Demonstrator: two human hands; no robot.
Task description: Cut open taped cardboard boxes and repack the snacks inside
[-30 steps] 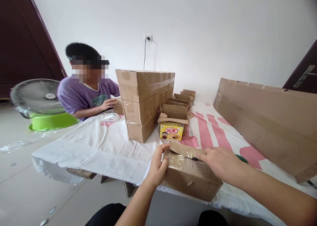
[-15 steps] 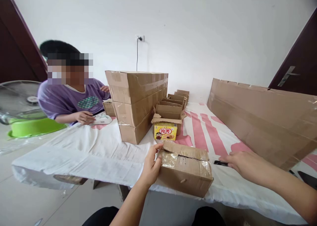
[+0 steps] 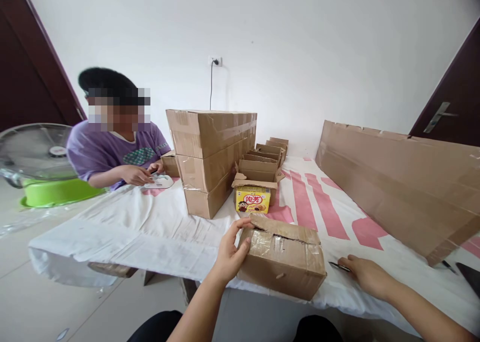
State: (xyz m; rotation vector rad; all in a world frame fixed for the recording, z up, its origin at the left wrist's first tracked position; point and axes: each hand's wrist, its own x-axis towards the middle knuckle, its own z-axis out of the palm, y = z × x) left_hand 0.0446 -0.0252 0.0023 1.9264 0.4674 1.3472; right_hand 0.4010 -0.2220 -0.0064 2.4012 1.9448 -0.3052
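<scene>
Two arms outstretched, left hand (image 3: 228,254) fingers clasping carton (image 3: 285,264), right hand (image 3: 366,274) fingers flat beside tool (image 3: 339,266)

Stacked cartons (image 3: 212,157), yellow snack box (image 3: 252,202), fan (image 3: 35,152), green basin (image 3: 56,193).

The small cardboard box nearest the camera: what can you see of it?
The small cardboard box is brown corrugated card, dented and creased, with shiny clear tape wrinkled across its top. The top seam looks split, one flap raised slightly at the far edge. It sits on the white cloth, close to the cloth's near edge. The left hand grips its left end, thumb at the top edge. The right hand lies apart, on the cloth to its right.
</scene>
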